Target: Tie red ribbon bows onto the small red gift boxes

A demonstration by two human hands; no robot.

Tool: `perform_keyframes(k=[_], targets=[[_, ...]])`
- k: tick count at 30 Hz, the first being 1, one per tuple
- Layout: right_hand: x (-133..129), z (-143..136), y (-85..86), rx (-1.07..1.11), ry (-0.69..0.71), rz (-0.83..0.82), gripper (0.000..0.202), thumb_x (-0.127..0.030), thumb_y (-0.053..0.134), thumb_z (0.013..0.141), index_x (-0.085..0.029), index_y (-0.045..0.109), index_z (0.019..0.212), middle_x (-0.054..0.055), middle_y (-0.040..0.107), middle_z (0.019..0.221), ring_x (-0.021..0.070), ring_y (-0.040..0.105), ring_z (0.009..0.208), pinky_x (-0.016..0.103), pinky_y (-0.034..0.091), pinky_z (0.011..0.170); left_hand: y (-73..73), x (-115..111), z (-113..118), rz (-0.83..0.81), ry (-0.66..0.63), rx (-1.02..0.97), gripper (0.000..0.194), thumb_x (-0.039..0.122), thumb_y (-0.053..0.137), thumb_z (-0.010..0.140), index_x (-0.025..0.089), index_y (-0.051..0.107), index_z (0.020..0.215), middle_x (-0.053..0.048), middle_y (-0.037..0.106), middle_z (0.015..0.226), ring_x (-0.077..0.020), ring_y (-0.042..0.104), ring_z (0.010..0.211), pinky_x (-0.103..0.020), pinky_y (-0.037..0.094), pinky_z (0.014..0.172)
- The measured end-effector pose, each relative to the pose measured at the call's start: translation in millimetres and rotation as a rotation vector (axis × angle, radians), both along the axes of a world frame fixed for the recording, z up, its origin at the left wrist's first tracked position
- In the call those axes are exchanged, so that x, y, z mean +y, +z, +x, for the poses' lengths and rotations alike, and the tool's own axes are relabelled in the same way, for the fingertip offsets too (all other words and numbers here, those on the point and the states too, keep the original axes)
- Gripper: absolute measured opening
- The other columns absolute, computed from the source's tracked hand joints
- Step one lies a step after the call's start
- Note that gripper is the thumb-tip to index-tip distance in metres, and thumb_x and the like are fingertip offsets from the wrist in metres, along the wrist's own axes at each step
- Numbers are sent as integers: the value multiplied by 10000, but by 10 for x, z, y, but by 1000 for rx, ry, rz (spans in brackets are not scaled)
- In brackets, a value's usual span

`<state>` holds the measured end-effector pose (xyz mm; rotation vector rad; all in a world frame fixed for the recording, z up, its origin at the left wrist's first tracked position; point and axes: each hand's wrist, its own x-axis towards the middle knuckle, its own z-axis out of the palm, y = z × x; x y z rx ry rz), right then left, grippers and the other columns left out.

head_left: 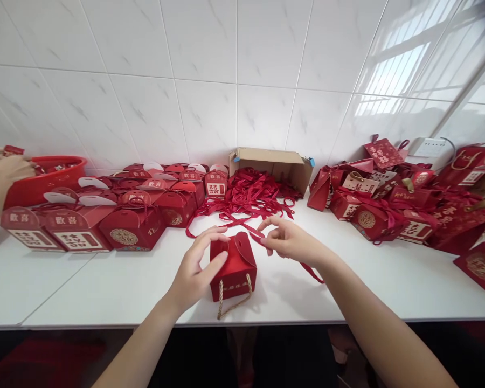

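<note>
A small red gift box (235, 269) with a twisted gold rope handle (234, 311) stands upright near the table's front edge, its curved top flaps bent inward. My left hand (198, 264) curls round the box's left side, with the thumb over the top flap and the fingers behind. Just right of the box, my right hand (285, 240) pinches a red ribbon (255, 233) between thumb and fingers. One stretch of ribbon runs back toward the pile; another (311, 272) trails on the table below my right wrist.
Red ribbons (253, 188) spill from a cardboard box (272, 155) against the tiled wall. Closed red gift boxes (78, 229) stand in rows at left, and more are heaped (412, 215) at right. Another person's hand (6, 178) is over a red basin (70, 167).
</note>
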<state>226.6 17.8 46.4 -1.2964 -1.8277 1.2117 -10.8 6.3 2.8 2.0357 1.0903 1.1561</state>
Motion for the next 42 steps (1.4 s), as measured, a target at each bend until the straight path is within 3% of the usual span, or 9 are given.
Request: perform_keyframes(k=[6,23,35,37,39,42], targets=[[75,-94,-103,-40,37,-29,256,-355,609,807,-208,482,974,-32,591,606,104,448,554,205,303,498,60,65,170,0,41,243,276,279,533,835,204,578,1096,-104,545,1257,-279,475,1227,-485,399,1034],[74,-5,68,-107,168,-45,228,-242,589,776,-210,490,979,-49,573,593,99,444,565,201,320,499,99,110,257,11,-30,224,188,264,499,871,218,605,1019,-65,619,1117,-227,560,1079,-402,465,954],[121,-22,41,-130,231,-55,414,-263,579,826,-196,451,1214,-42,598,635,99,509,492,201,369,463,117,92,319,34,0,214,197,255,470,879,205,644,801,-69,637,1053,-232,587,1014,-405,501,889],[116,0,40,-178,240,-5,442,-305,580,844,-207,451,1256,-4,644,722,143,595,599,244,446,544,101,95,317,56,34,218,205,261,476,878,206,661,810,-80,625,1108,-247,574,1072,-424,486,923],[116,5,45,-241,166,136,395,-363,566,867,-214,517,1230,67,676,942,209,630,856,339,492,744,93,92,312,142,81,239,206,256,480,879,207,676,841,-89,610,1155,-265,534,1146,-450,460,963],[131,-21,59,-259,113,346,303,-413,482,919,-219,619,1108,82,604,1202,247,521,1135,413,384,983,134,79,308,377,133,325,197,225,491,879,211,687,865,-84,610,1159,-284,453,1224,-481,410,1011]])
